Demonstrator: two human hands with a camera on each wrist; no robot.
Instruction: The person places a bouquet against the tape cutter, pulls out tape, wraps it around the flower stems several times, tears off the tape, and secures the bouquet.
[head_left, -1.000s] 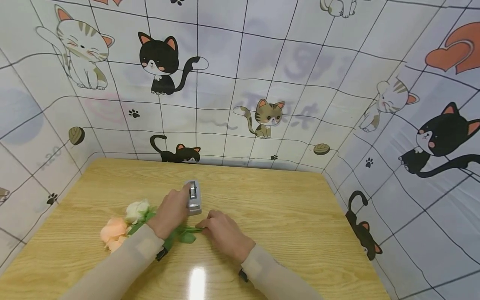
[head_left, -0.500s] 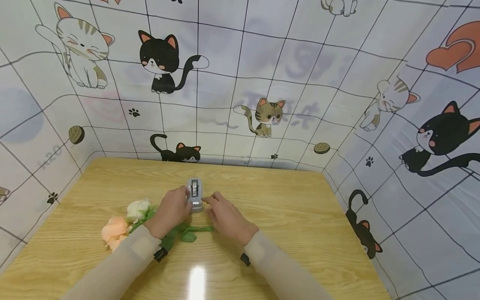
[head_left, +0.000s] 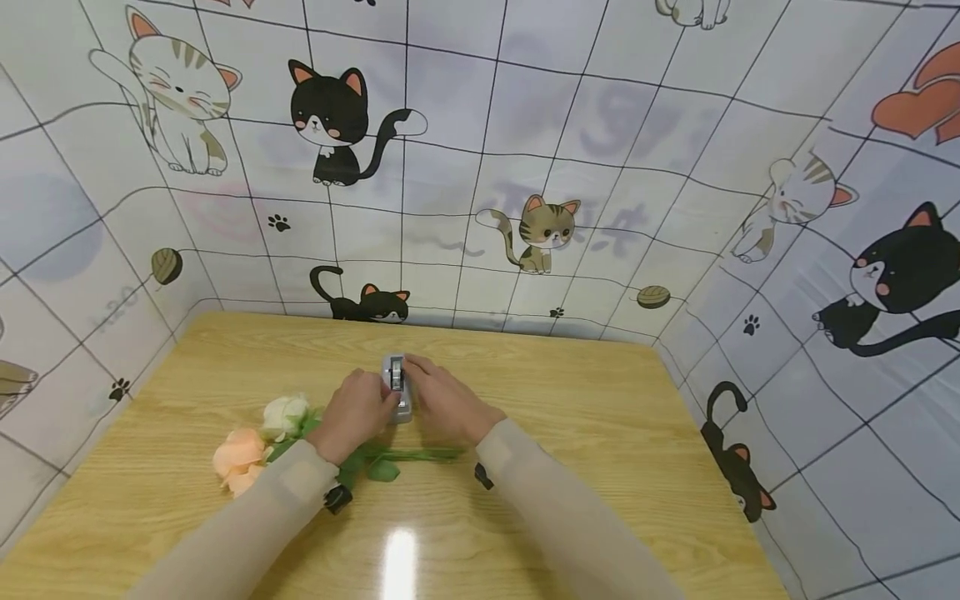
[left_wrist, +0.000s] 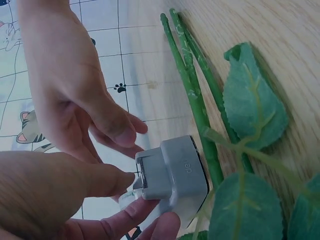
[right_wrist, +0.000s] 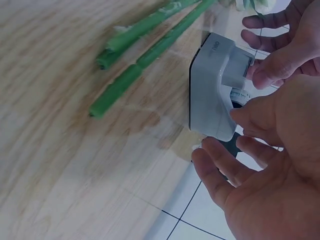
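A grey tape dispenser (head_left: 401, 408) with a roll of tape in it stands on the table behind the flower stems. My left hand (head_left: 357, 414) holds it at the cutter end from the left, thumb at the cutter (left_wrist: 140, 182) and fingers along its side. From the right, my right hand (head_left: 450, 400) grips it around the roll, its fingertips (right_wrist: 212, 150) at the back end and its thumb by the tape roll (right_wrist: 240, 96). Several artificial flowers lie in front, with green stems (head_left: 427, 455), a white rose (head_left: 285, 417) and peach blooms (head_left: 238, 457).
The wooden table (head_left: 585, 467) reaches back to a wall cloth (head_left: 450, 167) printed with cats and grid lines. Green leaves (left_wrist: 255, 100) lie close beside the dispenser and my left hand.
My right hand has left the stem ends and moved up to the dispenser's right side. The left hand stays on the dispenser, and the flowers lie still.
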